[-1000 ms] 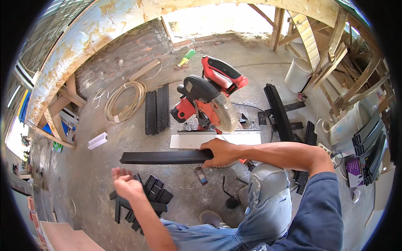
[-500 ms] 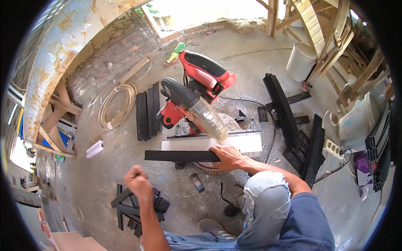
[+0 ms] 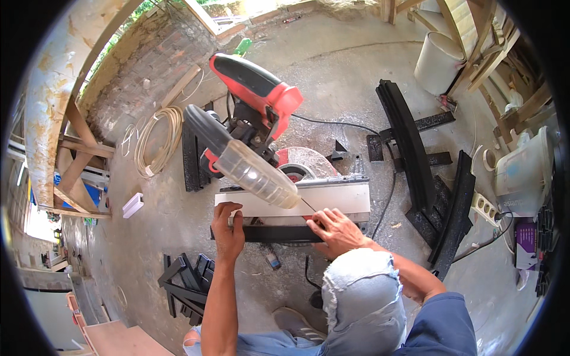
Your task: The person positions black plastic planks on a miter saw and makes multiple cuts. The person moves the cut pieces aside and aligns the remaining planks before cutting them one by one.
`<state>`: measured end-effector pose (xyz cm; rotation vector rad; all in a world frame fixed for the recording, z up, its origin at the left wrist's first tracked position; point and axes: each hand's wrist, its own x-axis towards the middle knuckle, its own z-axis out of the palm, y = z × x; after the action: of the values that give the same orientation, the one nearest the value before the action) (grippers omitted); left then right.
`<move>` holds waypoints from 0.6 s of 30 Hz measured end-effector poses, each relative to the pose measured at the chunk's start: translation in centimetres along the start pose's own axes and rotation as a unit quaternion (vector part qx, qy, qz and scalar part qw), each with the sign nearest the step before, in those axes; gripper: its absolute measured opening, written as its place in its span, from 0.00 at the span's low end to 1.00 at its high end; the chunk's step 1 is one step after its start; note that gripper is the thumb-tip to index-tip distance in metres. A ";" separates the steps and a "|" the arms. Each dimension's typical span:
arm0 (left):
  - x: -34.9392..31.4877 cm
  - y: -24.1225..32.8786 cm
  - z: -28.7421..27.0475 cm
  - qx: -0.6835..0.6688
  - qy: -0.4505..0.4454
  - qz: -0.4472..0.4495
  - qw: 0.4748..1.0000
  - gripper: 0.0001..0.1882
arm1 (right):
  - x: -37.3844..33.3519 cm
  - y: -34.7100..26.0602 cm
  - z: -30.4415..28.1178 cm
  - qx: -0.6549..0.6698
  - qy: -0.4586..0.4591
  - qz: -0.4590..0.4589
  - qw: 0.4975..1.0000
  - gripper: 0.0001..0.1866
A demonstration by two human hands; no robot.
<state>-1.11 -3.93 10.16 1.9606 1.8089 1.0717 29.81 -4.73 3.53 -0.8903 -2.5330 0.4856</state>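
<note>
Here, hands [image 3: 285,228] press flat black bar [image 3: 270,234].

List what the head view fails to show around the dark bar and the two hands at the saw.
- Dark bar: its right stretch is covered by the right hand, so the end is unseen.
- Left hand: fingers curl over the bar's left end; grip underneath hidden.
- Saw blade: masked by the clear guard.
- Dark offcuts: partly behind the left forearm.
</note>
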 end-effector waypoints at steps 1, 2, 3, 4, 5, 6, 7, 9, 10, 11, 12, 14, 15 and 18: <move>0.1 0.2 0.3 -0.006 -0.003 -0.006 1.000 0.07 | 0.3 0.7 -0.7 0.000 -0.011 0.006 1.000 0.36; 0.2 0.4 0.3 -0.005 -0.005 -0.007 1.000 0.07 | 0.6 1.1 -1.2 0.002 -0.020 0.010 1.000 0.36; 0.3 0.6 0.2 0.013 -0.039 0.028 0.999 0.07 | 0.5 1.2 -1.6 0.004 -0.021 0.011 1.000 0.36; 0.4 0.6 0.2 0.031 -0.074 0.063 0.995 0.07 | 0.5 1.3 -1.9 -0.002 -0.017 -0.002 1.000 0.37; 0.5 0.5 0.0 0.034 -0.074 0.063 0.995 0.07 | 0.6 1.3 -2.1 -0.008 -0.011 -0.016 1.000 0.37; 0.5 0.3 -0.2 0.035 -0.086 0.063 0.994 0.07 | 0.5 1.2 -2.0 -0.007 -0.009 -0.016 1.000 0.37; 0.6 0.1 -0.4 0.037 -0.097 0.063 0.993 0.07 | 0.4 1.1 -1.8 -0.007 0.011 -0.022 1.000 0.36; 0.7 -0.1 -0.5 0.057 -0.130 0.084 0.986 0.11 | 0.4 1.0 -1.4 0.002 0.040 -0.023 0.999 0.34; 0.7 -0.1 -0.5 0.077 -0.161 0.107 0.978 0.15 | 0.6 1.1 -1.1 0.004 0.039 -0.023 0.999 0.34; 0.9 0.4 -0.5 0.076 -0.162 0.105 0.978 0.15 | 1.1 1.4 -1.0 -0.011 0.040 -0.017 0.999 0.34; 1.1 1.0 -0.4 0.112 -0.191 0.138 0.965 0.20 | 1.7 1.7 -0.8 -0.025 0.041 -0.012 0.999 0.35; 1.4 1.1 -0.3 0.148 -0.219 0.166 0.950 0.25 | 3.4 2.1 -0.1 -0.025 0.047 -0.016 0.998 0.32; 1.5 0.5 -0.1 0.189 -0.242 0.174 0.936 0.30 | 4.2 2.3 0.4 -0.030 0.074 -0.026 0.996 0.30; 2.3 -1.6 0.9 0.249 -0.268 0.171 0.915 0.32 | 6.5 2.5 1.3 -0.039 0.108 -0.041 0.993 0.25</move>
<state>-1.84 -1.20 9.28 2.6002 1.5502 0.0739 25.79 1.11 3.05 -0.8159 -2.3923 0.2528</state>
